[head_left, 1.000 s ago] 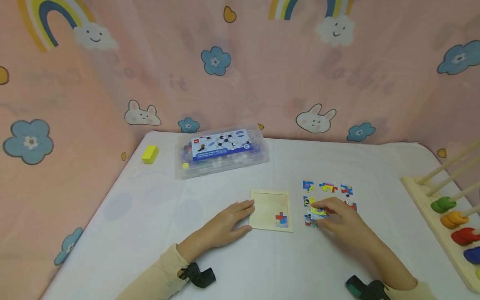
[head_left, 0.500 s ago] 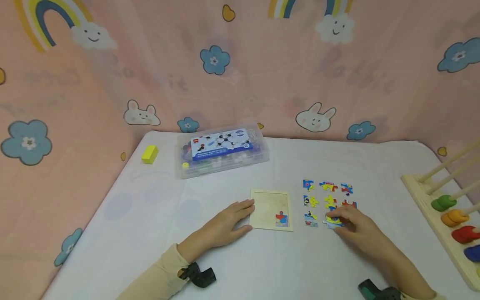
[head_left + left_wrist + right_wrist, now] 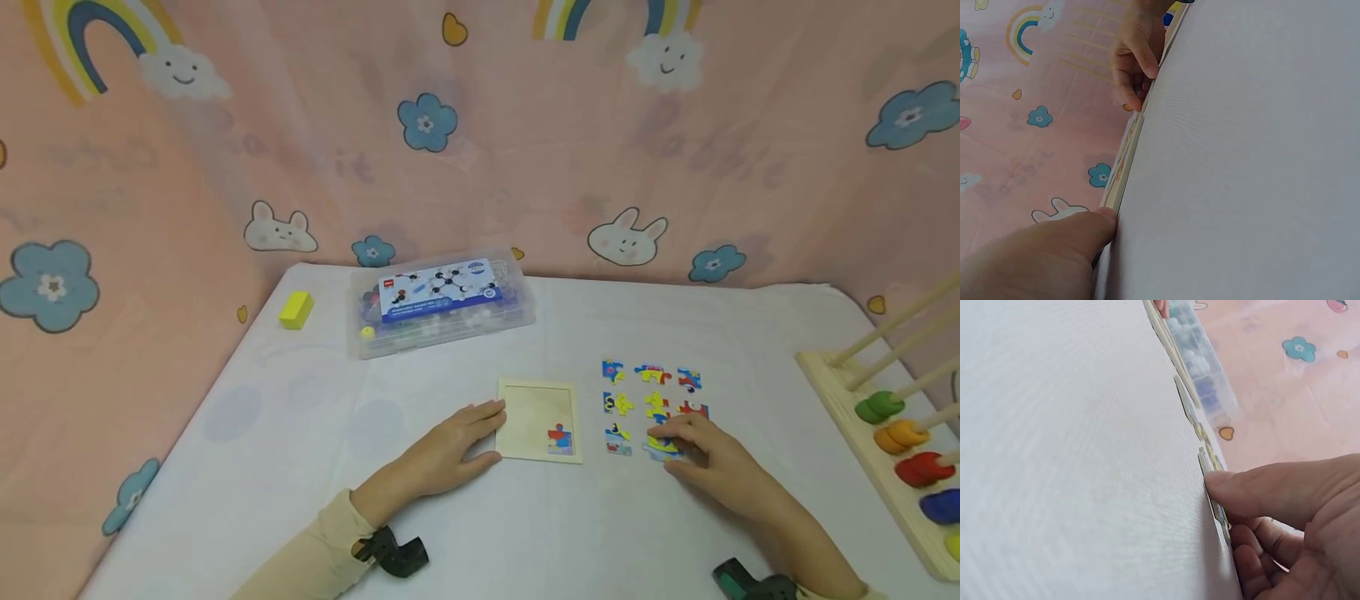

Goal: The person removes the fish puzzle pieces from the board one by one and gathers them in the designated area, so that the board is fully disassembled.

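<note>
My left hand [image 3: 452, 448] lies at the left edge of a shallow wooden puzzle tray [image 3: 525, 417], its fingers extended and touching the rim. In the left wrist view its thumb [image 3: 1094, 228] meets the tray's side. One red and blue puzzle piece [image 3: 560, 439] sits in the tray's lower right corner. To the right, my right hand [image 3: 723, 462] pinches a yellow and blue puzzle piece [image 3: 660, 450] down at the table, in the bottom row of loose pieces. The right wrist view shows the thumb [image 3: 1229, 487] on that piece's edge. The hand partly hides the piece.
Several other loose puzzle pieces [image 3: 618, 404] lie in rows right of the tray. Behind stands a clear plastic case [image 3: 442, 302] with a molecule label. A yellow block [image 3: 296, 310] is at the back left, and a wooden bead rack [image 3: 862, 442] at the right edge.
My right hand has moved right and lowered the yellow and blue puzzle piece from above the left column to the middle of the bottom row. My left hand has stayed at the tray.
</note>
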Available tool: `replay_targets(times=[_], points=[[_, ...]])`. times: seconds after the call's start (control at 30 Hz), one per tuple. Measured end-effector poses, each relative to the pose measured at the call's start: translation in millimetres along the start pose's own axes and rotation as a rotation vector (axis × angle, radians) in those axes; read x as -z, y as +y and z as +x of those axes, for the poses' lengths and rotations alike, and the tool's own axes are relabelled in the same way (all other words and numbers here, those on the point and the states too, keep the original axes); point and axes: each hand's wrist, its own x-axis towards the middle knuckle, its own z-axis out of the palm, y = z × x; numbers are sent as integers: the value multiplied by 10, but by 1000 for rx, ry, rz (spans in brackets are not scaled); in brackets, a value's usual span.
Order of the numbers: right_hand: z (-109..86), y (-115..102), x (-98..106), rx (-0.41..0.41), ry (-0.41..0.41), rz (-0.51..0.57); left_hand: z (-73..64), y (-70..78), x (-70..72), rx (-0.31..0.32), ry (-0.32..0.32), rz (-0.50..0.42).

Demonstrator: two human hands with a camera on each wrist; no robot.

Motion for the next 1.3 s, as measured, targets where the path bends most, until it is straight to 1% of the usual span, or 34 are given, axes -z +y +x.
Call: replay_targets(times=[0.23,0.4,0.57,0.73,0.8,0.87,1.1,1.2,1.3], points=[[7,-12,47,-59,-34,51,-4,-11,-7,15,-15,-6],[24,-46,60,-45,-26,96,-2,-17,-5,8,-10,-2],[53,-157,35,-38,-45,124,-2,-11,1,3,-6,0],[110,-271,-61,-42,-78,91,-5,-2,9,-8,5,5],[146,-324,-101,-40,-95,78,-7,2,10,-11,11,6],[194,-380,-136,-30,-111,88,-10,1,12,-9,14,3],[392,-618,-229,-25,-161,97,-17,-16,-13,9,-3,-13],[480,-694,-304,-19,-169,80,-12,-19,-16,7,3,-1],[556,-740,-400,-33,-181,69,-7,-20,-13,6,0,6]])
